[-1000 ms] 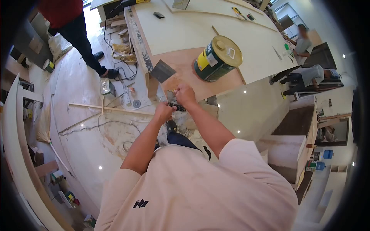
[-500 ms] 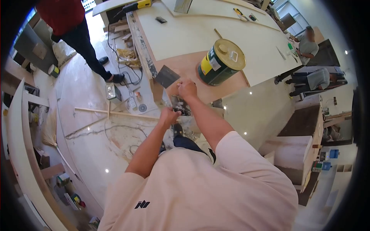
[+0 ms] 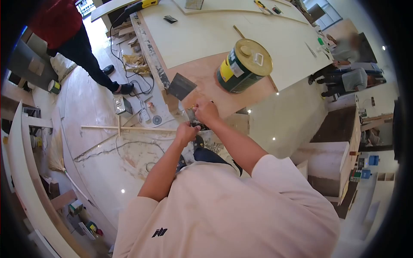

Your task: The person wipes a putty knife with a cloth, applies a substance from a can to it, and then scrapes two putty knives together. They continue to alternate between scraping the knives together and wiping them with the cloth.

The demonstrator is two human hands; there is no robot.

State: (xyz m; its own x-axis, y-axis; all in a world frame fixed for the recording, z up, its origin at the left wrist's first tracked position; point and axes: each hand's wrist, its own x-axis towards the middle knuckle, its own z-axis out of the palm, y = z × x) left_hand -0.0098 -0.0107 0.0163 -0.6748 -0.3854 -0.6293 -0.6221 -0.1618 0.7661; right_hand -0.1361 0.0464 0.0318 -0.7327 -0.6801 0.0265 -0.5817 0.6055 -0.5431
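Observation:
My right hand [image 3: 207, 112] is closed in front of me, near the table's corner. A small yellow-orange piece shows at its fingertips, with a narrow grey part below. Just lower and to the left, my left hand [image 3: 186, 132] is closed too, thumb pointing right at something dark; I cannot tell what either hand holds. Beyond the hands, a flat dark-grey square sheet [image 3: 182, 87] lies at the edge of the pinkish board [image 3: 206, 71]. Right of it stands a large green-and-yellow metal can [image 3: 241, 71] with a gold lid and a stick behind it.
The white-topped table [image 3: 193, 36] carries a small dark block [image 3: 170, 19] and a yellow-black power tool [image 3: 142, 6]. A person in red [image 3: 60, 26] stands at left; others work at far right. Wood strips [image 3: 129, 127], cables and a square tin [image 3: 123, 106] lie on the floor.
My right hand has come down and closer to my left hand, which stays nearly in place. The view has shifted slightly, so the table and can sit a little up and left.

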